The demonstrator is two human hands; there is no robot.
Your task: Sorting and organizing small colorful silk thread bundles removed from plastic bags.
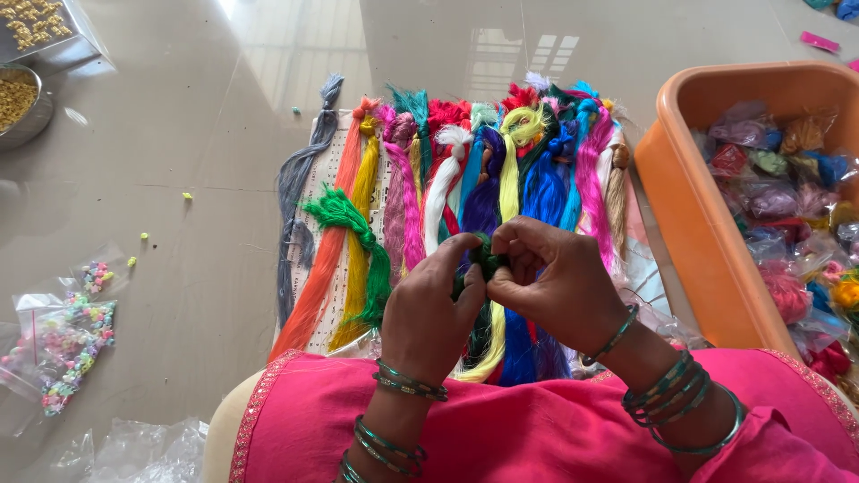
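Most of the dark green thread bundle (pixel 484 258) was concealed behind the fingers; only a small tuft showed between the two hands. It appeared dark, fibrous and bunched, positioned above the row of coloured thread skeins (pixel 465 206) on the floor. The left hand (pixel 429 309) and right hand (pixel 553 279) were curled together, fingertips pinching the bundle from both sides.

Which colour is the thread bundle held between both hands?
Dark green thread bundle, pinched by left hand and right hand; head view.
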